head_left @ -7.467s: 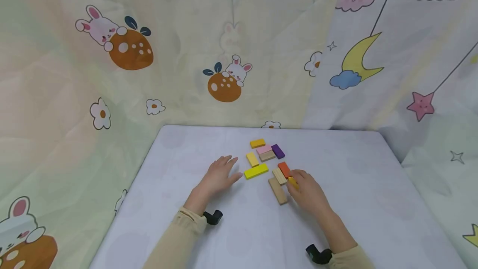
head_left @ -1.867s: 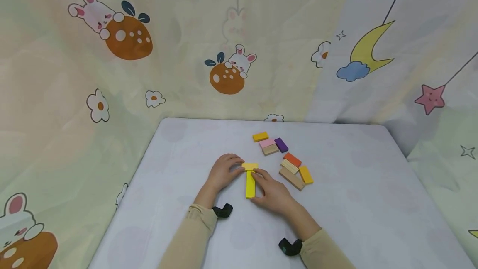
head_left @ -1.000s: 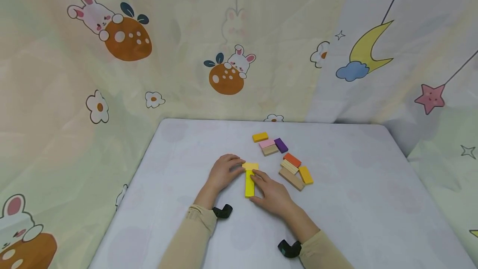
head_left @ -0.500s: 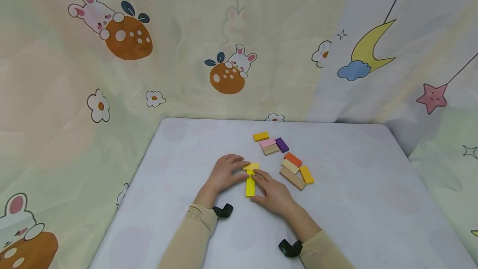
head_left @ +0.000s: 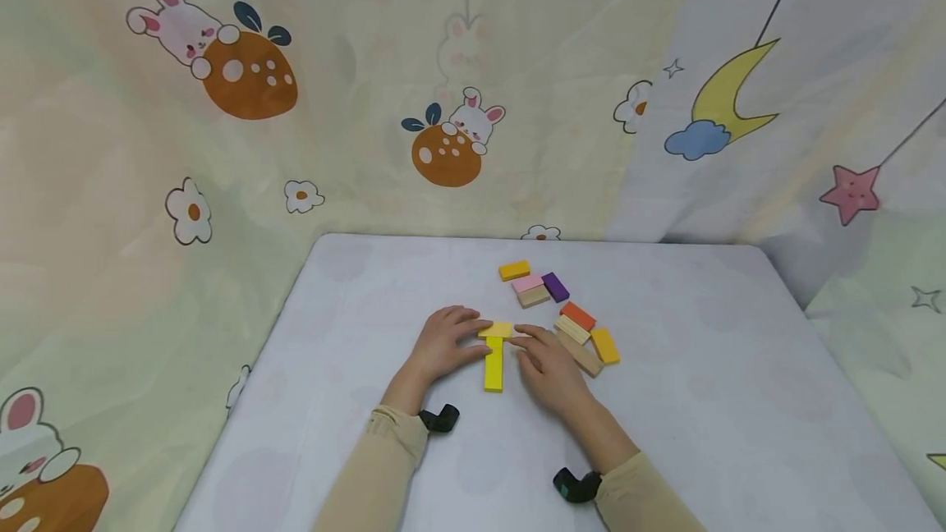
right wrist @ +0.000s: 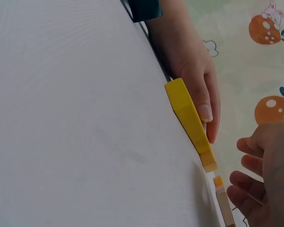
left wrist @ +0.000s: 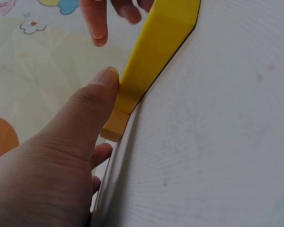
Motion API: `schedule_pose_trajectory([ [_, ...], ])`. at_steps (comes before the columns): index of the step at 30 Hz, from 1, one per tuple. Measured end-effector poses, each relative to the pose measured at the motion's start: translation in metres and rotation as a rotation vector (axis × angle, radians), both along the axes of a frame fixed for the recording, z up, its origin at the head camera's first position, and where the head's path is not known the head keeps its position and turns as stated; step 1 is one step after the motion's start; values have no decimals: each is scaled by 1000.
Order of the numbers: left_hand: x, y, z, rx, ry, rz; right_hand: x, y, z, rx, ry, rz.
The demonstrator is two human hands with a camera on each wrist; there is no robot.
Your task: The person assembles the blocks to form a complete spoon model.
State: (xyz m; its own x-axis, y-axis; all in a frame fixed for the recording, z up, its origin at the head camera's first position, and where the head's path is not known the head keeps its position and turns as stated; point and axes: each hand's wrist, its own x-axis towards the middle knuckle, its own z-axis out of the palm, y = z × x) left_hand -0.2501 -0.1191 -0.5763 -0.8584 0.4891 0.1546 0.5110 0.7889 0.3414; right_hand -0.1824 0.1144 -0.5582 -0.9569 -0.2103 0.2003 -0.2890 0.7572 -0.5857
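A long bright-yellow block (head_left: 493, 369) lies lengthwise on the table, and a shorter pale-yellow block (head_left: 499, 328) sits crosswise at its far end, so together they form a T. My left hand (head_left: 442, 343) is beside them, thumb against the long block's left side and index fingertip at the short block's left end. In the left wrist view the thumb (left wrist: 105, 78) touches the yellow side near the joint. To the right of the T, my right hand (head_left: 548, 369) holds nothing; its fingers are loosely bent, fingertips close to the short block's right end.
Right of the T lie an orange-red block (head_left: 578, 316), a pale wood block (head_left: 572, 330), a longer wood block (head_left: 580, 354) and an amber block (head_left: 605, 346). Farther back are amber (head_left: 514, 271), pink (head_left: 528, 283), wood (head_left: 534, 297) and purple (head_left: 556, 286) blocks.
The two yellow blocks, apart earlier, now form a T; the blocks on the right have been turned and shifted. My right hand has just let go of the long yellow block and moved right.
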Motion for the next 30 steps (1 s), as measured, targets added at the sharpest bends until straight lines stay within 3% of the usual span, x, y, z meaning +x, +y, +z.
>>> schedule_pose_trajectory([
  [8, -1, -1, 0, -18, 13, 9, -8, 4, 2, -6, -3, 7],
  [16, 1, -1, -1, -8, -10, 13, -11, 10, -2, -12, 70, -38],
  [22, 2, -1, 1, -12, -24, 16, -11, 11, -4, 24, 10, -52],
  [30, 1, -1, 0, -5, -33, 19, -11, 18, -6, 100, 26, -151],
])
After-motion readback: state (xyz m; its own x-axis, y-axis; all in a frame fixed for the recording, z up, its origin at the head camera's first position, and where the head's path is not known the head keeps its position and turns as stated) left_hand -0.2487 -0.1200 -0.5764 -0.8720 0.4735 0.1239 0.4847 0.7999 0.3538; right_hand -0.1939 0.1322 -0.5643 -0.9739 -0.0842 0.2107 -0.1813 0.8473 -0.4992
